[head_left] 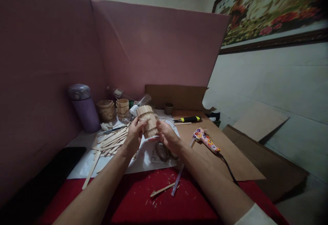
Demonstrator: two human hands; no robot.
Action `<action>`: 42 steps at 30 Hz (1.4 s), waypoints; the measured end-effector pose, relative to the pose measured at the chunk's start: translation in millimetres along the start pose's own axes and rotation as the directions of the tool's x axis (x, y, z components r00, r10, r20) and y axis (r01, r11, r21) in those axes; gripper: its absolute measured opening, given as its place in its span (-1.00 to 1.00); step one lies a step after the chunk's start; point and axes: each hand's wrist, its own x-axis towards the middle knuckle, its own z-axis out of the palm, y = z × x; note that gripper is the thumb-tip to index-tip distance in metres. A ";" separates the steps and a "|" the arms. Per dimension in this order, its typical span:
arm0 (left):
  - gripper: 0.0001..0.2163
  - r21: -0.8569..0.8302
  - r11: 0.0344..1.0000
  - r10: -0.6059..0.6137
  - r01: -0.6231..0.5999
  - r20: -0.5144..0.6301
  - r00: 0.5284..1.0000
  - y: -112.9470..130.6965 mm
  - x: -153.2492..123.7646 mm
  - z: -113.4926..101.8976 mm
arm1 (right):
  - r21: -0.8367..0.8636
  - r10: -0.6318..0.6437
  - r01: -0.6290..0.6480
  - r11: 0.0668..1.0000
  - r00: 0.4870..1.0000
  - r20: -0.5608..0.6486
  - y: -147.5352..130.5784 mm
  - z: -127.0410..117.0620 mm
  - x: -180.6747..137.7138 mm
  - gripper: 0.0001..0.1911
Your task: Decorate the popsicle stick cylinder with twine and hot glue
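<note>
A small barrel-shaped wooden cup (148,121), built of upright sticks with darker bands round it, is held up over the table between both hands. My left hand (135,133) grips its left side, thumb across the front. My right hand (167,134) closes on its right side near the lower band; some of those fingers are hidden behind the cup. Below the right hand lie the scissors' handles (162,151), partly covered by it. To the left of my left hand, a heap of wooden craft sticks (114,143) is spread on white paper (77,167).
A floral glue gun (206,139) with a black cord rests on cardboard (230,163) at right, near a black-and-yellow utility knife (191,119). Behind stand two wooden cups (123,108), plastic bottles (142,102) and a purple flask (85,110). A glue stick (176,184) lies in front.
</note>
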 end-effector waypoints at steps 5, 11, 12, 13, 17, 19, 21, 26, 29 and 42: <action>-0.61 -0.054 0.998 0.017 -0.024 -0.120 0.993 2.1 6.1 -6.0 | -0.109 -0.010 -0.012 0.994 0.981 -0.195 3.5 -8.7 6.1 -0.25; -0.63 -0.092 0.989 0.102 -0.120 -0.178 0.979 5.4 11.5 -9.9 | -0.359 0.049 -0.087 0.929 0.992 -0.114 -2.2 -7.6 1.5 -0.26; -0.63 -0.096 0.988 0.102 -0.121 -0.180 0.978 5.7 11.6 -10.0 | -0.368 0.050 -0.074 0.927 0.996 -0.072 -3.2 -4.8 -0.2 -0.30; -0.63 -0.101 0.987 0.102 -0.122 -0.181 0.978 5.9 11.7 -10.0 | -0.368 0.042 -0.052 0.928 0.998 -0.036 -4.1 -1.6 -1.9 -0.36; -0.63 -0.111 0.986 0.098 -0.121 -0.190 0.977 6.3 11.7 -10.2 | -0.321 -0.024 0.020 0.947 1.000 -0.009 -8.9 8.5 -6.4 -0.54; -0.63 -0.110 0.987 0.097 -0.120 -0.192 0.976 7.0 11.8 -10.5 | -0.210 -0.081 0.064 0.976 0.994 -0.073 -13.1 7.9 -5.9 -0.57; -0.64 -0.119 0.987 0.089 -0.112 -0.181 0.979 8.3 11.9 -11.2 | -0.081 -0.162 0.149 0.986 0.967 -0.196 -18.4 2.8 -3.5 -0.59; -0.68 -0.204 0.974 0.062 -0.101 -0.188 0.980 11.5 13.8 -14.9 | -0.054 -0.347 0.367 0.929 0.809 -0.474 -33.5 -21.1 4.7 -0.61; -0.73 -0.253 0.965 0.022 -0.068 -0.183 0.983 13.2 15.1 -17.0 | -0.145 -0.455 0.480 0.865 0.631 -0.628 -43.5 -38.5 8.0 -0.64; -0.84 -0.341 0.939 -0.035 -0.035 -0.198 0.980 18.4 11.1 -15.7 | -0.411 -0.562 0.554 0.725 0.129 -0.817 -88.3 -112.0 0.8 -0.81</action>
